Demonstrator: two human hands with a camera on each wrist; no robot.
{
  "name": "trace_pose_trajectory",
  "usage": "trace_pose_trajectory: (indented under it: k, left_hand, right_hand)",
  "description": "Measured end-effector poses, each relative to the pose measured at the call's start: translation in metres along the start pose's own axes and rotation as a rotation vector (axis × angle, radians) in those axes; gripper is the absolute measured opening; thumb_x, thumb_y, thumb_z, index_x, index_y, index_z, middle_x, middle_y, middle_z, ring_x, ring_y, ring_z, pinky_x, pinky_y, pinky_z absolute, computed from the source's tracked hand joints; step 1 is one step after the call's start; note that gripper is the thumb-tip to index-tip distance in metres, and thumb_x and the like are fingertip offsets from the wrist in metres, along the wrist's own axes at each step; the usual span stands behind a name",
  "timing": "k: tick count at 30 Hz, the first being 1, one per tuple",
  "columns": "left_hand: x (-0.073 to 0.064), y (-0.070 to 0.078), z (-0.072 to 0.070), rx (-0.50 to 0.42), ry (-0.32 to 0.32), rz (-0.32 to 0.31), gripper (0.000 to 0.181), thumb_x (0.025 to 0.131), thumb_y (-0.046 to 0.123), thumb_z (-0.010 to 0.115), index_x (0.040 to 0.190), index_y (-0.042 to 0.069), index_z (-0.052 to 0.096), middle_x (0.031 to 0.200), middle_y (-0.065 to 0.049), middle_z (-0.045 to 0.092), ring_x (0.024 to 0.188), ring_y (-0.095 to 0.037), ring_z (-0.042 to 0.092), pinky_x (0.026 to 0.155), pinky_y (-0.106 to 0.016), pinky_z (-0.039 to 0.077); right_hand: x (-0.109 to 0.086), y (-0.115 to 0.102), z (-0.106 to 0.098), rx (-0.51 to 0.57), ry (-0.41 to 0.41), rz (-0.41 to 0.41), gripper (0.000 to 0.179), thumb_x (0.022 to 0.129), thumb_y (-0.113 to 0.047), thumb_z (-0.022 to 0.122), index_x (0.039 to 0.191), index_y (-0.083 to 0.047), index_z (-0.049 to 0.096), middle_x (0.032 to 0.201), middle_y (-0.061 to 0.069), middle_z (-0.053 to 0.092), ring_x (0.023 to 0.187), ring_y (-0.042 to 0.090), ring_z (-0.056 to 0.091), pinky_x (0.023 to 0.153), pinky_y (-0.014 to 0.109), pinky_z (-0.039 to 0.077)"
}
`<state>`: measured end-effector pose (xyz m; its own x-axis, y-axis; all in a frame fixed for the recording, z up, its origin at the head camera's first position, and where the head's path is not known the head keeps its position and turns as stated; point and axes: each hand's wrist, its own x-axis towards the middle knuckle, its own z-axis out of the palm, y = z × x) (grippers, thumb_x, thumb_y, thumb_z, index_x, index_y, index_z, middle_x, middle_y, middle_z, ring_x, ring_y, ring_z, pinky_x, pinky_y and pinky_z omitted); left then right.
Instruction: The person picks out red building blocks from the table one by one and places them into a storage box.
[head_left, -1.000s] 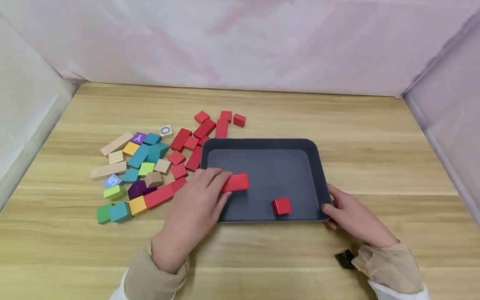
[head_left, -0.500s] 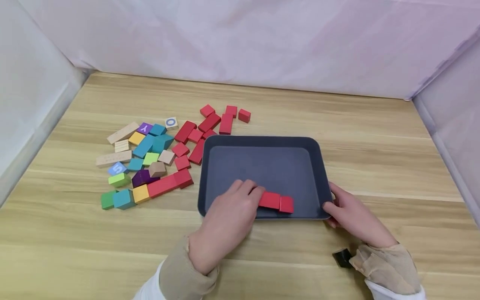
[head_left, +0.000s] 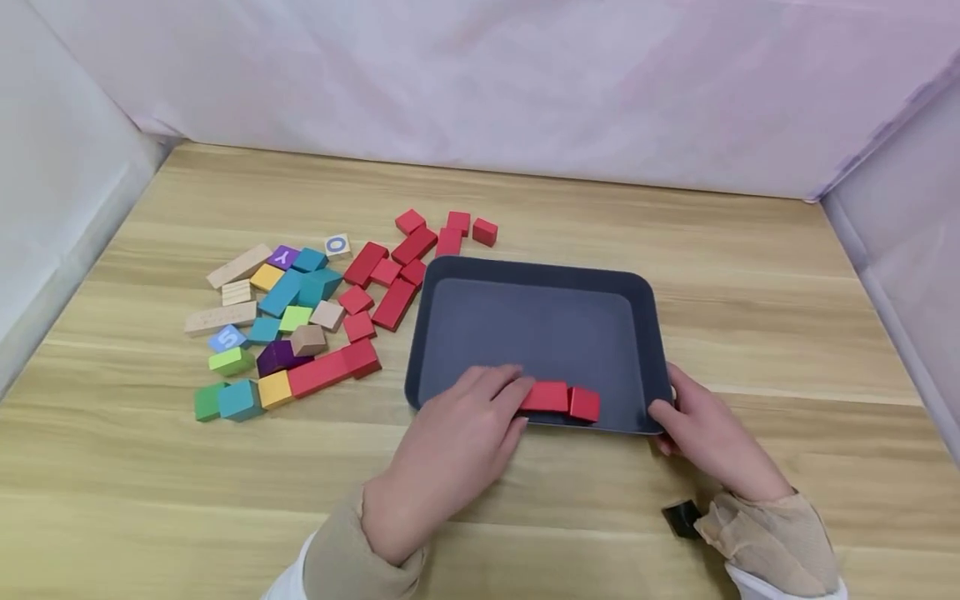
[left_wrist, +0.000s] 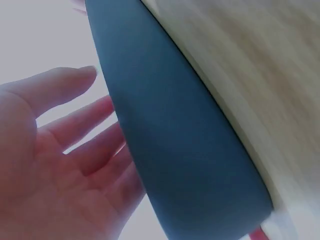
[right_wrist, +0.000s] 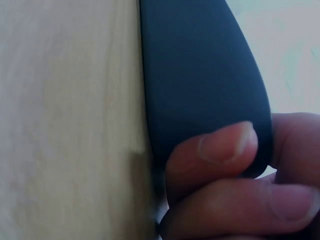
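My left hand (head_left: 465,425) reaches over the near wall of a dark grey tray (head_left: 525,333). Its fingertips are at the left end of a long red block (head_left: 546,397), lying along the near side inside. The left wrist view shows the thumb (left_wrist: 70,87) spread away from the fingers, which disappear behind the tray wall (left_wrist: 170,135). Just right of the long block sits a red cube (head_left: 585,404), slightly askew to it. My right hand (head_left: 712,429) grips the tray's near right corner, thumb over the rim; in the right wrist view, curled fingers (right_wrist: 225,150) press the outer wall.
Several red blocks (head_left: 393,304) lie left of and behind the tray on the wooden table (head_left: 750,275). Farther left are mixed blocks, among them a teal cube (head_left: 240,400) and a purple block (head_left: 277,357). A small black object (head_left: 681,518) lies beside the right sleeve.
My left hand has carried the long red block rightward to beside the red cube and its thumb has come away. The tray has turned slightly, while the right hand keeps its grip.
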<state>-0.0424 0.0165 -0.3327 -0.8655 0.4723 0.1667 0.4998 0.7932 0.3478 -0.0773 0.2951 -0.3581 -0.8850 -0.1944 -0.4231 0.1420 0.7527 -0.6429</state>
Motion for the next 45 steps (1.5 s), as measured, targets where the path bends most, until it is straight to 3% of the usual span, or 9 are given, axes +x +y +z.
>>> trace_pose_trajectory:
  k: [4, 7, 14, 21, 28, 32, 39, 45]
  left_hand:
    - [-0.004, -0.005, -0.006, 0.009, 0.065, 0.031, 0.039, 0.081, 0.027, 0.063, 0.118, 0.016, 0.057, 0.121, -0.004, 0.051, 0.110, -0.017, 0.045, 0.090, -0.031, 0.041]
    - [-0.009, -0.011, -0.013, 0.014, 0.104, 0.014, 0.039, 0.082, 0.029, 0.062, 0.118, 0.016, 0.057, 0.116, -0.002, 0.052, 0.104, -0.015, 0.046, 0.086, -0.030, 0.042]
    - [-0.029, -0.040, -0.035, 0.060, 0.239, -0.157, 0.037, 0.081, 0.032, 0.062, 0.114, 0.014, 0.059, 0.092, 0.000, 0.051, 0.079, -0.012, 0.045, 0.063, -0.026, 0.044]
    - [-0.049, -0.080, -0.049, 0.121, 0.351, -0.293, 0.040, 0.075, 0.023, 0.070, 0.111, 0.008, 0.060, 0.100, -0.008, 0.053, 0.084, -0.023, 0.045, 0.059, -0.034, 0.041]
    - [-0.050, -0.089, -0.049, 0.116, 0.169, -0.390, 0.061, 0.068, 0.026, 0.077, 0.121, 0.008, 0.054, 0.123, -0.015, 0.044, 0.107, -0.033, 0.039, 0.080, -0.050, 0.039]
    - [-0.050, -0.093, -0.048, 0.135, 0.143, -0.399, 0.059, 0.067, 0.024, 0.078, 0.120, 0.008, 0.055, 0.119, -0.015, 0.048, 0.104, -0.034, 0.041, 0.078, -0.050, 0.038]
    - [-0.053, -0.098, -0.046, 0.149, 0.015, -0.411, 0.060, 0.067, 0.021, 0.078, 0.120, 0.008, 0.054, 0.108, -0.012, 0.053, 0.100, -0.028, 0.044, 0.068, -0.043, 0.042]
    - [-0.051, -0.098, -0.045, 0.149, 0.009, -0.381, 0.062, 0.065, 0.020, 0.080, 0.120, 0.011, 0.054, 0.107, -0.010, 0.057, 0.099, -0.026, 0.041, 0.067, -0.040, 0.041]
  right_hand:
    - [0.000, 0.001, -0.001, -0.003, 0.007, 0.014, 0.024, 0.089, -0.013, 0.040, 0.112, -0.014, 0.040, 0.054, 0.006, 0.051, 0.046, 0.020, 0.047, 0.044, 0.028, 0.036]
    - [-0.002, 0.002, -0.002, 0.001, 0.000, 0.026, 0.024, 0.089, -0.014, 0.040, 0.113, -0.014, 0.040, 0.054, 0.006, 0.051, 0.047, 0.021, 0.047, 0.045, 0.028, 0.035]
    - [-0.001, 0.003, -0.003, -0.022, 0.014, 0.018, 0.023, 0.087, -0.014, 0.041, 0.110, -0.015, 0.041, 0.054, 0.005, 0.051, 0.048, 0.019, 0.047, 0.047, 0.027, 0.035]
    - [0.002, 0.003, -0.003, -0.004, -0.009, 0.041, 0.029, 0.088, -0.013, 0.040, 0.117, -0.014, 0.039, 0.054, 0.006, 0.051, 0.046, 0.022, 0.048, 0.044, 0.028, 0.036]
    - [0.000, 0.004, -0.004, -0.007, -0.003, 0.038, 0.025, 0.087, -0.012, 0.040, 0.112, -0.013, 0.041, 0.054, 0.006, 0.051, 0.047, 0.021, 0.048, 0.044, 0.028, 0.036]
    - [0.000, 0.004, -0.004, -0.024, 0.016, 0.033, 0.023, 0.087, -0.012, 0.040, 0.109, -0.014, 0.042, 0.055, 0.006, 0.051, 0.048, 0.020, 0.048, 0.046, 0.028, 0.036]
    - [0.001, 0.002, -0.002, -0.015, -0.003, 0.055, 0.027, 0.088, -0.013, 0.039, 0.114, -0.014, 0.041, 0.054, 0.006, 0.052, 0.047, 0.021, 0.048, 0.045, 0.029, 0.036]
    - [0.002, 0.002, -0.002, -0.033, 0.015, 0.040, 0.024, 0.088, -0.014, 0.039, 0.112, -0.015, 0.041, 0.054, 0.005, 0.052, 0.047, 0.021, 0.048, 0.044, 0.028, 0.035]
